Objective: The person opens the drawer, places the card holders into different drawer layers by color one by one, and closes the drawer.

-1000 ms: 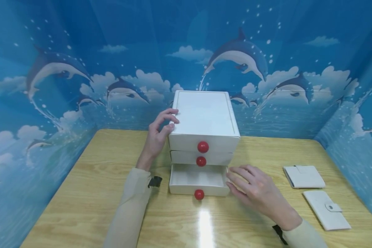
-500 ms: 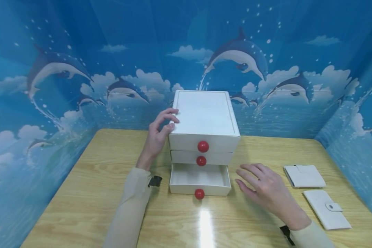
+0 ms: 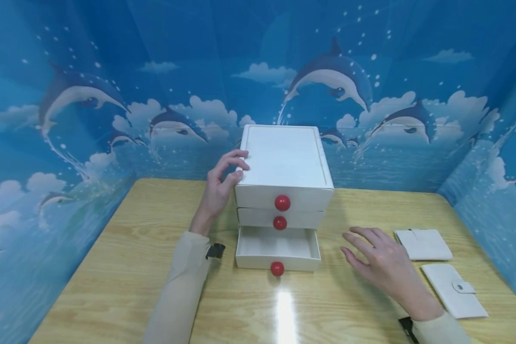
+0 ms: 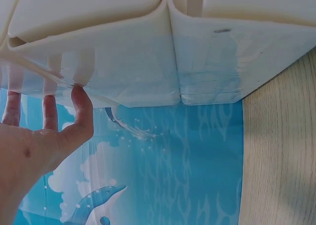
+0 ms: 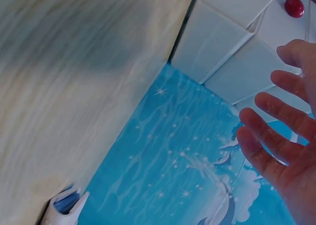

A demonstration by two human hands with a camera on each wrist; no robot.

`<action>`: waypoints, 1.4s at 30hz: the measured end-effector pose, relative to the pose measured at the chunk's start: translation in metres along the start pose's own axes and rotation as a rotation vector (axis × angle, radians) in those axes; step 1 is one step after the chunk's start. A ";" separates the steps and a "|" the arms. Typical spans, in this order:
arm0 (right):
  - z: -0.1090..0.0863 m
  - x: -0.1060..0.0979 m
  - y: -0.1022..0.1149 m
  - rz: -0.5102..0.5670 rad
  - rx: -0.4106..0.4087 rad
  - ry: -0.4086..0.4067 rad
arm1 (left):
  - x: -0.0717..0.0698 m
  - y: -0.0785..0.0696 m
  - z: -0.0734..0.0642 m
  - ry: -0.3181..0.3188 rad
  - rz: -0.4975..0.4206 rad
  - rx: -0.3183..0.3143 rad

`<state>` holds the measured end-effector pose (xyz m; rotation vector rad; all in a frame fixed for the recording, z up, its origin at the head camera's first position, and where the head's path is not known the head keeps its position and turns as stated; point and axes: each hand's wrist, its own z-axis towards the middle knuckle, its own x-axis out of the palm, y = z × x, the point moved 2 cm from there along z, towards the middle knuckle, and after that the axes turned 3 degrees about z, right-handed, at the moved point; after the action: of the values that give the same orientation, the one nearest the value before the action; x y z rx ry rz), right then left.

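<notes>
A white three-drawer box (image 3: 284, 157) with red knobs stands at the middle of the table. Its bottom drawer (image 3: 277, 244) is pulled out and shows a bare inside; the upper two are closed. My left hand (image 3: 218, 188) rests against the box's upper left side, fingertips at the top edge. In the left wrist view its fingers (image 4: 81, 111) touch the side wall, fairly straight. My right hand (image 3: 382, 260) hovers over the table right of the drawer, fingers relaxed and spread, holding nothing. Two white wallets lie beyond it: a folded one (image 3: 425, 244) and one with a snap strap (image 3: 453, 291).
The wooden table (image 3: 124, 267) carries the box and wallets. A blue dolphin-print curtain (image 3: 176, 95) hangs behind the table and along both sides, close behind the box.
My right hand has moved from the right side of the open bottom drawer rightward toward the wallets. The left hand and the box have stayed in place.
</notes>
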<state>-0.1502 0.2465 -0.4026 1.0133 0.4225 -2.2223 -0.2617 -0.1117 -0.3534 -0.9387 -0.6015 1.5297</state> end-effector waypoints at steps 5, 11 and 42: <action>-0.006 -0.001 -0.006 -0.020 0.038 -0.010 | 0.000 0.001 0.000 -0.002 -0.006 0.007; -0.012 -0.001 -0.012 -0.044 0.078 -0.005 | -0.001 0.001 0.000 0.001 -0.015 0.006; -0.051 -0.015 -0.044 -0.120 0.269 0.013 | 0.000 0.000 0.000 0.005 -0.004 -0.001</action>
<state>-0.1444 0.3116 -0.4239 1.1682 0.1967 -2.4276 -0.2616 -0.1118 -0.3533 -0.9417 -0.5999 1.5235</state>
